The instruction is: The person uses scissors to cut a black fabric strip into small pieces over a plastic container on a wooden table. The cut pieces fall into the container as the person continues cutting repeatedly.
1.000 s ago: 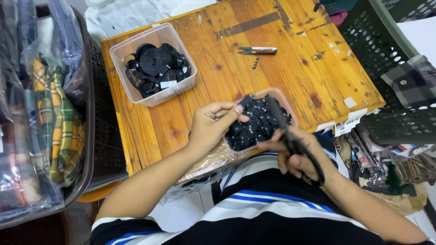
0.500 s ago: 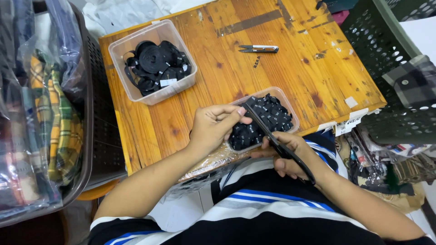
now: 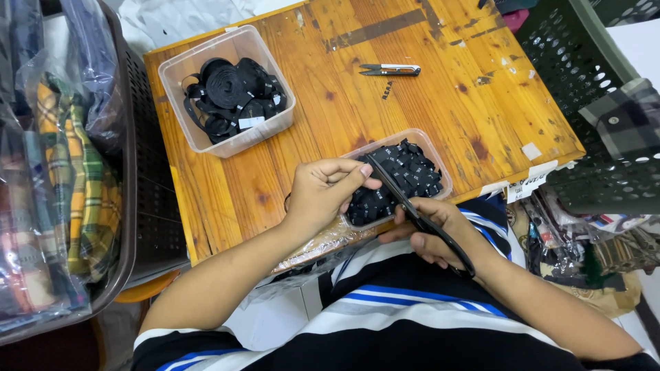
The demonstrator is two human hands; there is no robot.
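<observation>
Wooden table [image 3: 344, 103] with worn, stained planks carries the work; a dark perforated basket [image 3: 584, 82] stands at its right edge and bagged plaid fabric [image 3: 62, 172] fills a bin at its left.

Right hand [image 3: 433, 237]: closed around the handles of a pair of black scissors [image 3: 405, 199]. The blades run up and to the left across the near container, and the tips lie at the left hand's fingertips.

Left hand [image 3: 326, 192]: fingers [image 3: 357, 175] pinched shut at the blade tips. What they pinch is too small to tell.

Near container [image 3: 440, 172]: clear plastic, at the table's front edge, directly under the scissors. It is filled with small black labels [image 3: 405, 172].

Far container [image 3: 227, 89]: clear plastic, at the table's rear left, well apart from both hands. It holds coiled rolls of black ribbon [image 3: 230, 93].

Thread snips [image 3: 388, 69]: metal, lying flat at the table's middle rear, untouched.

Clear plastic wrap [image 3: 316, 244] hangs over the table's front edge below the left wrist.
</observation>
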